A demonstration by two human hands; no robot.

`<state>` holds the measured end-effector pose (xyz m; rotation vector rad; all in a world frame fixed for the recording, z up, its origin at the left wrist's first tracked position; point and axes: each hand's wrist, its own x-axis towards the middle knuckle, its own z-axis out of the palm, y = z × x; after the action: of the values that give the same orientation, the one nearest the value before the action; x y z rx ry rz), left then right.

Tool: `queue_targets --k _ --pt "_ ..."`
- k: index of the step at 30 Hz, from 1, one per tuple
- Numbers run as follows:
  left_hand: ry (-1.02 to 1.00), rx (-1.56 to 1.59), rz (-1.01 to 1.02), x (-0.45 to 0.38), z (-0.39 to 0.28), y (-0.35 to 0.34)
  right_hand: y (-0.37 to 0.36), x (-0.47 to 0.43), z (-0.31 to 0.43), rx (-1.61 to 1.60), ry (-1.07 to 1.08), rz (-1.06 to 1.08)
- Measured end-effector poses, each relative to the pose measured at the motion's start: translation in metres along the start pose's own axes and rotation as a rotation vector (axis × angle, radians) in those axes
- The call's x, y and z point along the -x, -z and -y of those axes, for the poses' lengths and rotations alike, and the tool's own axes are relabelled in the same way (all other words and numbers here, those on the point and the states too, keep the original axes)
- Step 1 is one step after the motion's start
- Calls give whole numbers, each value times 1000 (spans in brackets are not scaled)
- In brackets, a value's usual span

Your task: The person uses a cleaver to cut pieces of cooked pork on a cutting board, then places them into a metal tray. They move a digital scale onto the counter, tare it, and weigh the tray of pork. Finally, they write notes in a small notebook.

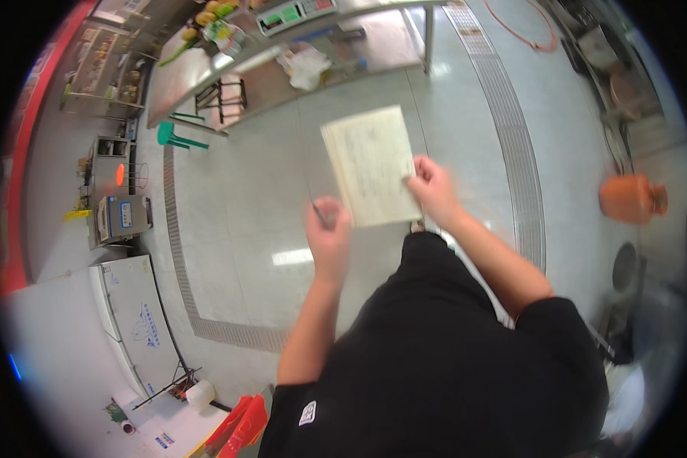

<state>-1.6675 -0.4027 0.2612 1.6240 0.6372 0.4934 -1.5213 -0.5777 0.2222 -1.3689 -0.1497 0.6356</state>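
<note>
An open notepad (pixel 372 166) with handwriting on its pale page is held up in front of me over the tiled floor. My right hand (pixel 433 189) grips the notepad by its right edge, thumb on top of the page. At the notepad's lower left corner, my left hand (pixel 327 226) is closed round a thin dark pen (pixel 320 214); the hand is somewhat blurred, and whether it also touches the paper I cannot tell.
Ahead stands a steel worktable (pixel 343 14) with a scale (pixel 295 16) and vegetables. Left are a green stool (pixel 166 133) and a white chest freezer (pixel 140 326). An orange gas cylinder (pixel 632 198) stands to the right, beyond a floor drain grate (pixel 518 149).
</note>
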Motion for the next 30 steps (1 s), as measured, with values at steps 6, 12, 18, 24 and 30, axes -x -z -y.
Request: queue_targets --k 6,12,18,24,30 --pt "47 -76 -274 -143 8 -15 -56 -157 25 515 21 92" --pt "10 -659 -242 -270 13 1 -134 -244 24 544 -104 110" --pt "203 -491 35 -396 36 6 -184 -315 2 649 14 -4" --pt "110 -450 280 -488 36 -16 -186 -363 30 818 324 -125" --pt "122 -142 513 -583 67 -83 -127 -405 63 830 451 -341"
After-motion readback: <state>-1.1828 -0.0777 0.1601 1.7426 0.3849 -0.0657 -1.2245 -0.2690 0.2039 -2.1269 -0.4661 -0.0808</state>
